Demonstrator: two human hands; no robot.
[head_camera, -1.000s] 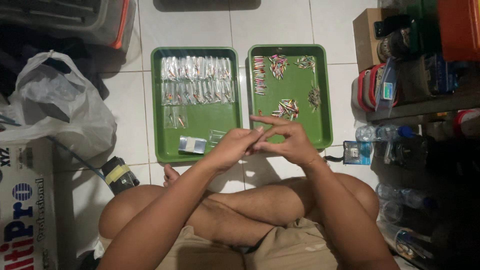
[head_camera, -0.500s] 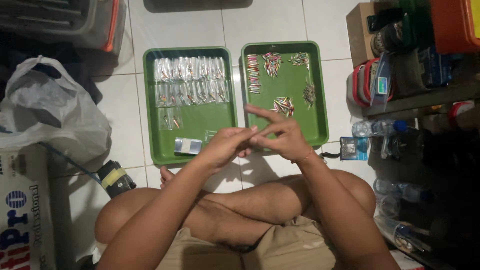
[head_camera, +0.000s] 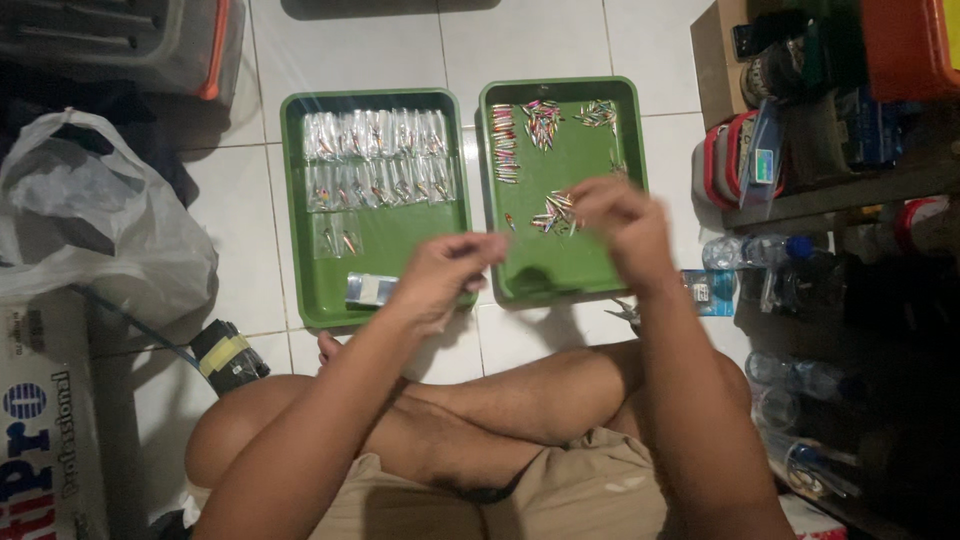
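Green plastic, two trays side by side on white tile, and the person sits cross-legged just behind them with both hands raised above the near edges. The right hand (head_camera: 618, 215) hovers over the right tray (head_camera: 560, 275), fingers bunched together just beside a small heap of coloured lures (head_camera: 553, 213); whether it pinches one of them I cannot tell, the fingertips are too blurred. The left hand (head_camera: 445, 275) is over the gap between the trays, its thumb and fingers drawn together as if nipping something thin, but nothing in them is clear enough to name. More lures lie farther back in the right tray: a neat column (head_camera: 504, 145) along its left side and two loose clusters near the far rim. The left tray (head_camera: 305, 250) holds rows of small clear packets (head_camera: 375, 160) across its far half, a couple of loose ones below them, and a little pale box (head_camera: 368, 289) near the front edge. To the left sits a crumpled white bag (head_camera: 95, 215), with a yellow-banded roll (head_camera: 228, 355) by the knee. Cluttered shelves (head_camera: 830, 185) and water bottles (head_camera: 760, 250) stand on the right.
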